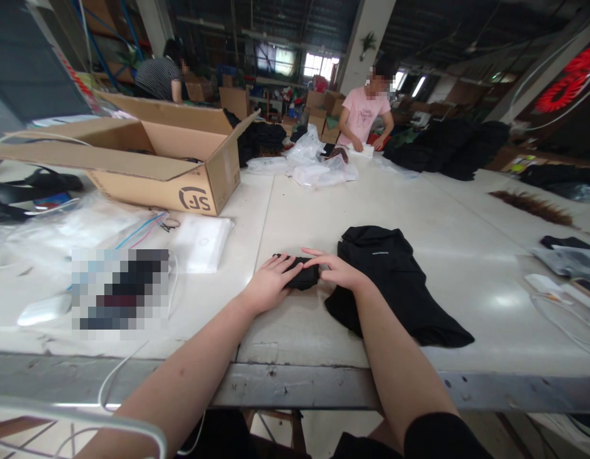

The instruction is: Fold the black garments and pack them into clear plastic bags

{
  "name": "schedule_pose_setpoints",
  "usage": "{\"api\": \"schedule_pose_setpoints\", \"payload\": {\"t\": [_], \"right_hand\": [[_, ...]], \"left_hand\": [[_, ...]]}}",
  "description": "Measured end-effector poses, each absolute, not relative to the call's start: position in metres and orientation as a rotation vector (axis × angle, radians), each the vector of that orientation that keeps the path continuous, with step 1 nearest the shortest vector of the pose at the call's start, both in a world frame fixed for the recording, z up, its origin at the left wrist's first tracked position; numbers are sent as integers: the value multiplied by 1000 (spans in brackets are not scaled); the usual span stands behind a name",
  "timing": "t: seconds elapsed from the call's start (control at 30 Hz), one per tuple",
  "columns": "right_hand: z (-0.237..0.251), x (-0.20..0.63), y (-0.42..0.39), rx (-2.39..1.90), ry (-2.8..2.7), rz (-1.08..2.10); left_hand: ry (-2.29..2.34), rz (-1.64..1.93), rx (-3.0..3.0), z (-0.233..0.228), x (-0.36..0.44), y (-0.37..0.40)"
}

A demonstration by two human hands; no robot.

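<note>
A small, compactly folded black cloth bundle (304, 276) lies on the table in front of me. My left hand (272, 280) rests over its left part, palm down, fingers stretched across the top. From the other side, my right hand (337, 270) reaches in with fingers extended and apart, touching the bundle's right end. Just right of that hand a black garment (395, 274) is spread on the table, partly folded at its far edge, with a small pale line of lettering. My right forearm crosses over part of this garment.
An open cardboard box (155, 182) stands at left. White plastic packets (201, 242) and clear bags lie before it. Across the table (304, 210), a person in a pink shirt (366, 115) handles something white. Stacks of black cloth (448, 146) sit at far right; cables run near both edges.
</note>
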State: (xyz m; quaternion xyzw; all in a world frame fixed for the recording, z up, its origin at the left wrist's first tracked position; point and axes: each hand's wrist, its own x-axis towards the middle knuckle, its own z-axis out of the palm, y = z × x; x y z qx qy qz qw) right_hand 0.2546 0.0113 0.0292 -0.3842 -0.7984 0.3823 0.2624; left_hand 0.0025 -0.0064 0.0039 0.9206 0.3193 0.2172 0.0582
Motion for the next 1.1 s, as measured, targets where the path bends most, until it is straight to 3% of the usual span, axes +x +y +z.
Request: {"api": "schedule_pose_setpoints", "payload": {"t": [0.1,0.27,0.5,0.7,0.9,1.1], "right_hand": [[40,248,3,-1053,-2172,1015],[38,222,-6,-1247,-2172,720],[26,215,-2,-1027,-2155,635],[17,214,4,-1042,-2195,607],[43,226,-5,-1063,-2340,669],[54,184,-29,-1255,-1927,238]], "left_hand": [[980,793,2763,7,0,-6],[949,1051,2736,13,-3,-9],[962,1218,2717,3,-6,-5],[1093,918,2681,-1,-1,-1],[1099,606,2703,2,1,-14],[1258,536,2684,-1,17,-17]]}}
